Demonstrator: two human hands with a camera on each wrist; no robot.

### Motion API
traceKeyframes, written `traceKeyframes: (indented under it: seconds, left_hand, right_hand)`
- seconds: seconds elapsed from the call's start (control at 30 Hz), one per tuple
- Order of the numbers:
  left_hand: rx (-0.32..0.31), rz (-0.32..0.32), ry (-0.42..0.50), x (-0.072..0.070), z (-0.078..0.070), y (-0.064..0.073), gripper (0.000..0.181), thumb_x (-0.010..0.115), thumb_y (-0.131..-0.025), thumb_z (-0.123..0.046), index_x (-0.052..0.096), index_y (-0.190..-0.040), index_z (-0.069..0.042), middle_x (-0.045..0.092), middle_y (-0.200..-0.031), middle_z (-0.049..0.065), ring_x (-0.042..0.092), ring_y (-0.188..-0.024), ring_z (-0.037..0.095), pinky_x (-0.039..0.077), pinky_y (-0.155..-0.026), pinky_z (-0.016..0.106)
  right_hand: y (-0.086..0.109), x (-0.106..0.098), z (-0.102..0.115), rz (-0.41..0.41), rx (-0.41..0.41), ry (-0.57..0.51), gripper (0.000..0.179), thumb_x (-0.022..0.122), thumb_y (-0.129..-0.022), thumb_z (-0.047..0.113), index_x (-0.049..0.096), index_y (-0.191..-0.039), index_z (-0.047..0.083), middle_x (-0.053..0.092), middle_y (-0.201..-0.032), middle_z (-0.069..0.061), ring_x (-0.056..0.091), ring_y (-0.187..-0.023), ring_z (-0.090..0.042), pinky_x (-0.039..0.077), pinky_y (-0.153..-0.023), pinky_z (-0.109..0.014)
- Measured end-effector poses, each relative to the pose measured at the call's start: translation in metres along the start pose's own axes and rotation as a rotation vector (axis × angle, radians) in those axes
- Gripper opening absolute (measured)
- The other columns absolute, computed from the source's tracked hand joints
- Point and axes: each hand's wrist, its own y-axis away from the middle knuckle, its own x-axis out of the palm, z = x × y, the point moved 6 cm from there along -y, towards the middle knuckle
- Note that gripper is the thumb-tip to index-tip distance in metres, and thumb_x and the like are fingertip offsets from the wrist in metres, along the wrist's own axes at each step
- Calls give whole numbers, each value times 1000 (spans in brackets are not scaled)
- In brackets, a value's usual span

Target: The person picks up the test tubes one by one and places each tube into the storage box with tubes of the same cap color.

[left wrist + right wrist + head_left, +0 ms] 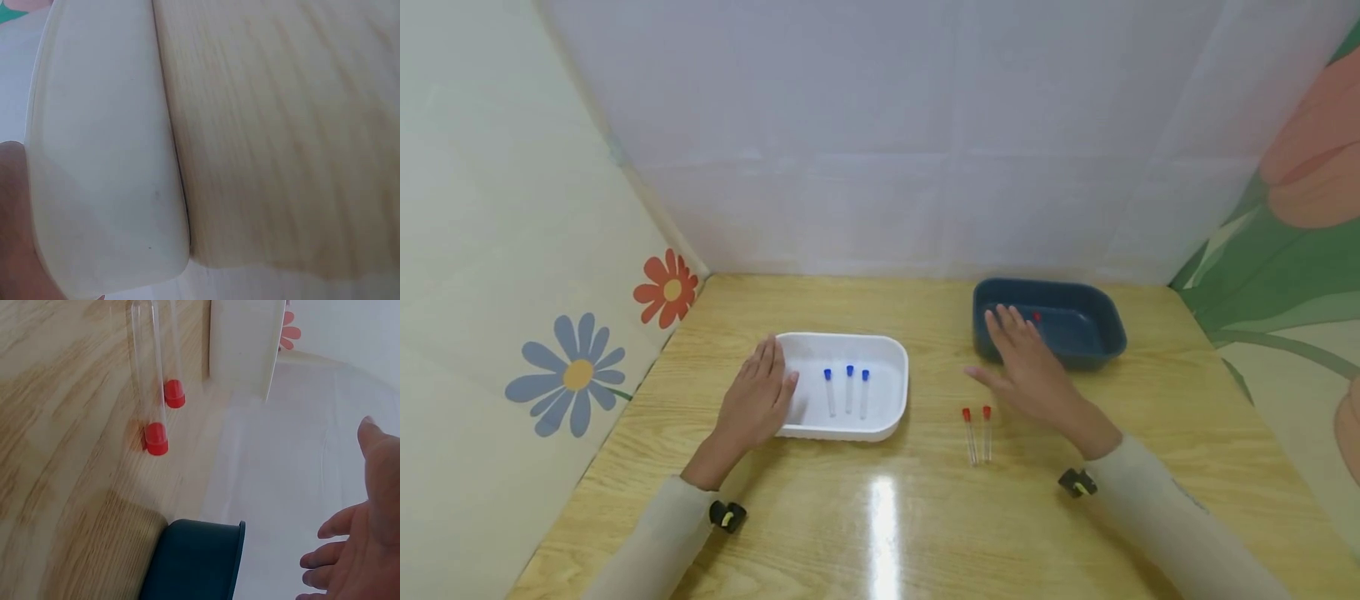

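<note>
We see the left hand [756,396] resting straight-fingered on the white rectangular plastic tray [850,433], centre-left, perhaps steadying it; the empty right hand [1033,379] spreads by the dark-blue rectangular tray [1078,362]. Two clear, red-capped tubes [971,435] lie right of centre, handily near.

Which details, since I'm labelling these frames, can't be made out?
Head: the red piece in the dark bin, too small to identify.
Left wrist: the white tray's contents, hidden by its wall; the left hand, partly cut off by the left edge.
Right wrist: the dark bin's contents, hidden by its wall.
</note>
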Motion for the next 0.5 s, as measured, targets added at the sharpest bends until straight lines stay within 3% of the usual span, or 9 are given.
traceKeyframes:
  seconds: [0.5]
  left_hand:
    - [-10,10,7,0,0,1,69,26,-112,-37,13,-155,15,8,-165,30,10,-153,44,12,-123,56]
  right_hand:
    - [11,-8,-36,-14,65,-11,94,49,-100,62,12,-162,1,2,-166,-25,4,-153,-45,8,-122,-59]
